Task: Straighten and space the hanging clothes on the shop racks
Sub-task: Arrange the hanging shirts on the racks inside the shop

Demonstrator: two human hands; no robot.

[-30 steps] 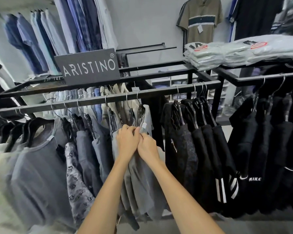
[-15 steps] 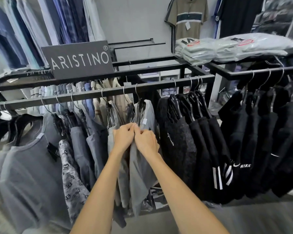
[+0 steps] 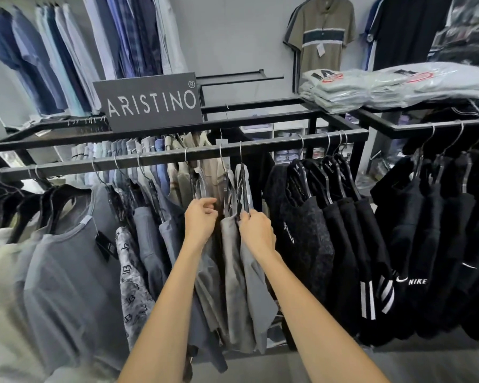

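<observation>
Change: the hands, knuckle to knuckle half a second before, had drawn apart, and a strip of grey cloth showed between them.
Left hand (image 3: 201, 223): fingers were curled, thumb on top, gripping the top of the dark grey garment (image 3: 209, 275) just under its hanger.
Right hand (image 3: 256, 232): fingers were curled round the top of the pale grey garment (image 3: 250, 288), at the foot of its black hanger (image 3: 244, 189).
Task's clothes: both grey garments hung side by side at the middle of the front rail (image 3: 161, 157), bunched close together.
Left of them: a patterned grey garment (image 3: 133, 286) and a grey T-shirt (image 3: 67, 272) hung on the same rail.
Right of them: black garments (image 3: 304, 233) hung after a small gap.
Above: an ARISTINO sign (image 3: 150, 102) stood on the rack top, and bagged folded shirts (image 3: 371, 88) lay to the right.
</observation>
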